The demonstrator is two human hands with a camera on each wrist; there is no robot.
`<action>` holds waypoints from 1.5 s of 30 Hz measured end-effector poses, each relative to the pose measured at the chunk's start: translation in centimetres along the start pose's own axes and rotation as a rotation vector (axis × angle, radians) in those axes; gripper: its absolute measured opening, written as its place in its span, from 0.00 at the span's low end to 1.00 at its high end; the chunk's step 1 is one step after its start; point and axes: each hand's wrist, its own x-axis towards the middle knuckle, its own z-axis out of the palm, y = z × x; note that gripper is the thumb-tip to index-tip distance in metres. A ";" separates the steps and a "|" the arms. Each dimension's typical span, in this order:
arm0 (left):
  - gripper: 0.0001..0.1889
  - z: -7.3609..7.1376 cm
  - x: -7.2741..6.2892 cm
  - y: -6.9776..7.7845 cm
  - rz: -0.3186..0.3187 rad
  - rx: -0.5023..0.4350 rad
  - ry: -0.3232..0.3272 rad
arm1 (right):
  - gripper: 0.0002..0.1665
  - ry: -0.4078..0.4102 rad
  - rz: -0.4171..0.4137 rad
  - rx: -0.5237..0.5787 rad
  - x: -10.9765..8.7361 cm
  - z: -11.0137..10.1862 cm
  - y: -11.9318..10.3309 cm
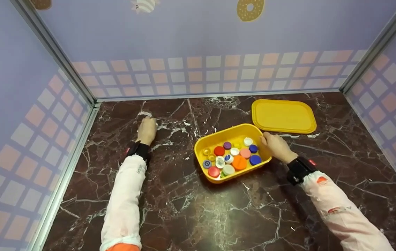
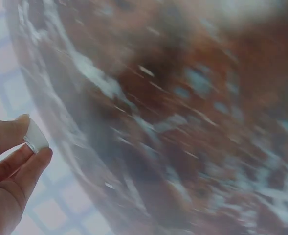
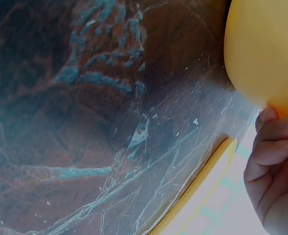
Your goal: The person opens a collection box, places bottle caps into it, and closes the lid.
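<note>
My left hand [image 1: 147,130] is over the far left of the tabletop. Between thumb and fingers it pinches a small white cap [image 2: 36,136], best seen in the left wrist view. A yellow plastic box [image 1: 203,174], without its lid, stands right of the middle with several bottle caps inside: red, blue, white, purple, pink and an orange one [image 1: 239,162]. My right hand [image 1: 277,146] grips the box by its right end; in the right wrist view curled fingers [image 3: 272,152] lie against the yellow wall, and the thumb is hard to make out.
A yellow lid [image 1: 284,116] lies flat behind the box, near the back wall. The dark, veined marble tabletop [image 1: 170,209] has small white flecks on it. Purple panels with checkered bands, such as the back panel [image 1: 198,35], enclose it at left, back and right.
</note>
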 end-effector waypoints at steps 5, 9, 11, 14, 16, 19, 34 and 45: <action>0.03 -0.4 0.8 2.8 0.147 -0.046 0.018 | 0.12 -0.006 0.004 0.005 0.0 0.0 0.0; 0.04 -0.8 0.8 5.7 0.268 -0.105 0.050 | 0.12 -0.017 0.011 0.005 0.0 0.1 0.0; 0.05 -1.0 0.7 7.4 0.333 -0.142 0.049 | 0.12 -0.024 0.018 0.006 0.0 0.0 0.0; 0.07 -1.5 0.4 10.4 0.433 -0.186 0.019 | 0.12 -0.021 0.022 0.003 0.0 0.0 -0.1; 0.07 -2.0 0.2 12.4 0.509 -0.205 -0.006 | 0.12 -0.013 0.014 0.003 0.1 0.0 0.0; 0.07 -2.5 -0.3 15.4 0.620 -0.224 -0.034 | 0.12 0.000 -0.004 0.004 0.1 0.0 0.0; 0.03 -0.2 -2.7 23.5 0.857 -0.140 -0.327 | 0.12 -0.042 0.035 0.021 0.0 0.0 -0.1; 0.06 1.7 -2.2 26.4 0.838 -0.135 -0.428 | 0.13 -0.030 0.034 0.005 0.1 -0.1 0.0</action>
